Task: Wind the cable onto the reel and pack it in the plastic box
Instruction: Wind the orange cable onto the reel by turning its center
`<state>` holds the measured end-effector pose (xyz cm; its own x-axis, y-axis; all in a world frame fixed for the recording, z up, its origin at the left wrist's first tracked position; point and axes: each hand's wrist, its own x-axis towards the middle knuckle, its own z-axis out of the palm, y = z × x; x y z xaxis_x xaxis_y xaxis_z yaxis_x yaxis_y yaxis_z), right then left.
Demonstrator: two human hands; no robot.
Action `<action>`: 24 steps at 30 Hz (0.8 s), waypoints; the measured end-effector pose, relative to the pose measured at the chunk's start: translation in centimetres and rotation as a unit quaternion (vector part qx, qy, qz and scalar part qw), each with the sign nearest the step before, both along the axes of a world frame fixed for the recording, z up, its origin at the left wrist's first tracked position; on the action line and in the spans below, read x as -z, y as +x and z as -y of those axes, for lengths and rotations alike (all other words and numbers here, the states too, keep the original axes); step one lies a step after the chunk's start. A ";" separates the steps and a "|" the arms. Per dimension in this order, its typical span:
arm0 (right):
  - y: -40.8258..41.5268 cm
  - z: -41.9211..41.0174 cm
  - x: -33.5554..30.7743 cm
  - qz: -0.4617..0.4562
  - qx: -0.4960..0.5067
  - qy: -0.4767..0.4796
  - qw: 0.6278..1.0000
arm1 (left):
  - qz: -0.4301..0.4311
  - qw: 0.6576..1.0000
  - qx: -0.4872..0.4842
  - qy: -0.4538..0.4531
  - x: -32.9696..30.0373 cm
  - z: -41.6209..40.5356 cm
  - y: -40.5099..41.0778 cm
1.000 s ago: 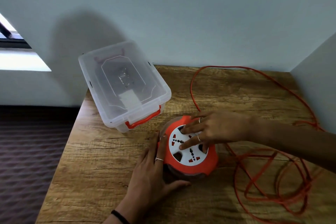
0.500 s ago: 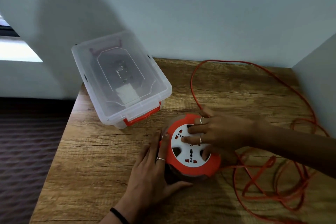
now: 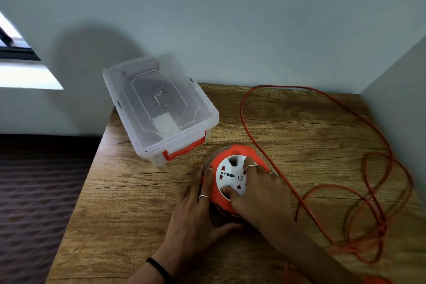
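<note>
Head view looks down on a wooden table (image 3: 138, 214) where the orange cable reel (image 3: 232, 173) lies flat, white socket face up, near the front middle. Left hand (image 3: 196, 212) lies against the reel's left rim, fingers fairly straight along the edge and thumb reaching under its near side, bracing rather than gripping. Right hand (image 3: 258, 193) rests on top of the reel, thumb in one hole of the white disc and a ringed finger in another (the remaining fingers drape over the right rim). Orange cable (image 3: 345, 191) runs from the reel's right side and lies in loose loops across the table's right part. Clear plastic box (image 3: 159, 108), lid on with red latches, sits just behind the reel to the left.
</note>
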<state>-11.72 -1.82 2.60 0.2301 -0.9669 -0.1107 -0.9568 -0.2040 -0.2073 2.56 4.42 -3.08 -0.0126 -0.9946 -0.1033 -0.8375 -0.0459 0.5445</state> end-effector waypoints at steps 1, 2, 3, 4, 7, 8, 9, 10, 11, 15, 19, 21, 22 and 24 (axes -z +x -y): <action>0.0 -0.1 -0.2 0.006 -0.005 -0.004 1.000 | -0.004 1.000 0.002 -0.003 0.0 0.0 0.0; 0.0 -0.1 -0.2 0.008 -0.016 -0.003 1.000 | -0.006 1.000 0.004 -0.007 0.0 0.0 0.0; -0.2 0.1 -0.4 0.012 -0.032 -0.004 0.999 | -0.008 1.000 0.006 -0.014 0.0 0.0 0.0; -0.5 0.4 -0.4 0.015 -0.048 0.006 0.999 | -0.009 1.000 0.005 -0.020 0.0 -0.1 0.0; -2.2 2.3 -0.9 0.051 -0.081 0.055 0.994 | 0.002 1.000 0.005 -0.021 -0.2 -0.1 -0.1; -2.8 3.1 -1.2 0.077 -0.090 0.071 0.990 | 0.003 1.000 0.007 -0.021 -0.2 0.0 -0.2; -3.4 4.0 -1.4 0.098 -0.106 0.075 0.987 | 0.003 1.000 0.007 -0.018 -0.3 0.1 -0.2; -3.9 4.8 -1.8 0.100 -0.136 0.068 0.983 | 0.003 1.000 0.006 -0.016 -0.3 0.1 -0.2; -4.3 5.5 -2.2 0.089 -0.184 0.053 0.977 | 0.004 1.000 0.004 -0.014 -0.3 0.1 -0.1; -5.4 7.7 -2.9 -0.056 -0.415 0.028 0.908 | 0.007 1.000 -0.002 -0.009 -0.3 0.0 -0.1; -5.5 8.8 -3.0 -0.132 -0.506 0.015 0.852 | 0.007 1.000 0.001 -0.021 -0.4 0.0 -0.1; -5.1 9.4 -3.1 -0.134 -0.535 0.024 0.833 | 0.011 1.000 0.000 -0.020 -0.4 -0.1 -0.1; -5.0 9.6 -3.1 -0.139 -0.548 0.024 0.824 | 0.011 1.000 -0.001 -0.021 -0.3 -0.1 -0.2; -4.9 10.2 -2.9 -0.147 -0.574 -0.005 0.806 | 0.011 1.000 -0.003 -0.019 -0.3 0.0 -0.2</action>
<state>-16.62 -11.97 5.45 0.9382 -0.1378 -0.3175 -0.1447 -0.9895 0.0017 2.39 4.47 -2.79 -0.0045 -0.9978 -0.0662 -0.8491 -0.0311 0.5272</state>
